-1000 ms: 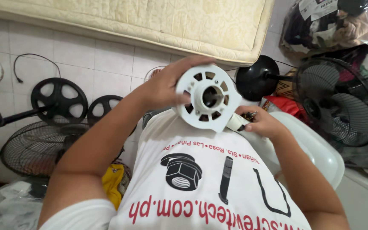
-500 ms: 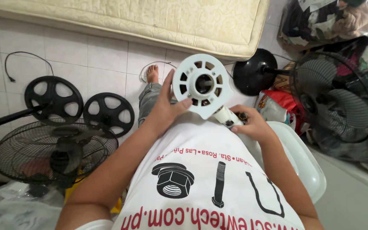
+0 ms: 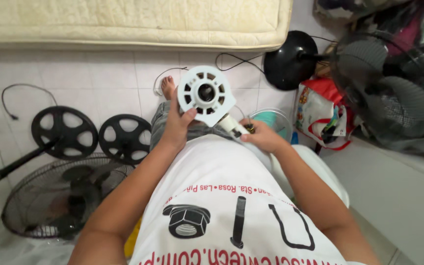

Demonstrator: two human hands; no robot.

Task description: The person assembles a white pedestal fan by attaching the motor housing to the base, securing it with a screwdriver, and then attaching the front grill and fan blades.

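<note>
My left hand (image 3: 175,126) grips the edge of a round white plastic fan part (image 3: 205,93) with a centre hole and several slots, held up in front of my chest. A white neck with a dark fitting (image 3: 235,127) extends from it down to the right. My right hand (image 3: 262,138) closes around that neck end. Both hands hold the same piece above my lap, where grey trousers and a bare foot (image 3: 168,87) show on the tiled floor.
Two black spoked fan bases (image 3: 65,131) (image 3: 125,138) and a black wire fan guard (image 3: 60,196) lie at the left. A cream mattress (image 3: 133,22) lies along the top. A black round base (image 3: 290,60), a standing fan (image 3: 388,86) and a red-and-white bag (image 3: 320,115) stand at the right.
The view has tilted down and back, and the white part now sits lower and further from the camera. My left hand shifted from covering the disc's back to gripping its lower left edge.
</note>
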